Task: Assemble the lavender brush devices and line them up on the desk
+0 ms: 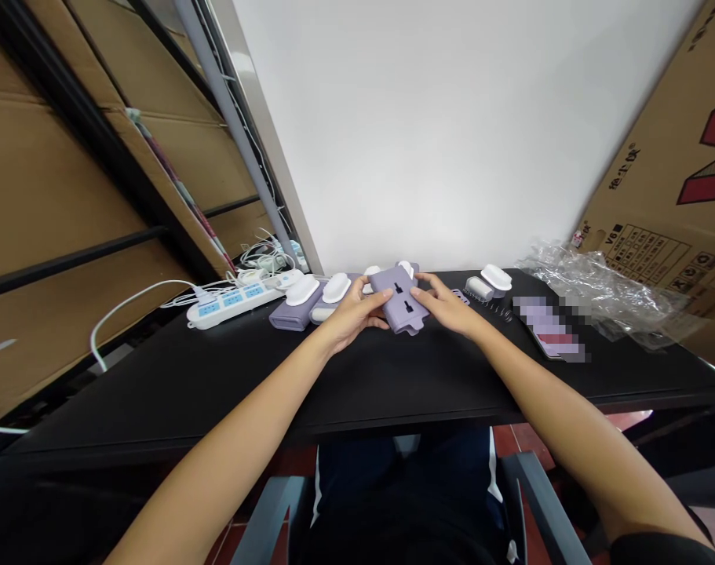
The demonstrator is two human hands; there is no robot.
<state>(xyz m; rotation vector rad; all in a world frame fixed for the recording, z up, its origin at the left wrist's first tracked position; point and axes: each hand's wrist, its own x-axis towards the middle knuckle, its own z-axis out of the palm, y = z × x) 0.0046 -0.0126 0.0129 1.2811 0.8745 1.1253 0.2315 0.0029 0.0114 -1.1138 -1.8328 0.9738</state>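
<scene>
Both my hands hold a light purple plastic box (397, 300) above the black table, tilted toward me. Two dark keyhole-shaped slots run down its face, and a wavy tab juts from its lower edge. My left hand (362, 312) grips the left side, thumb on the face and fingers curled beneath. On the opposite side, my right hand (443, 302) has its thumb near the slots and its fingers at the upper edge. Behind the held box stand several similar purple pieces with white oval tops, such as a purple block (292, 315) with a white oval piece (302, 289); my hands partly hide them.
Left on the black table (357, 392) lies a white power strip (239, 303) with tangled cables. To the right are a small purple-and-white piece (497, 279), a phone (549, 328) with a blurred screen and crumpled clear plastic (604, 290). Cardboard (657, 204) leans beyond.
</scene>
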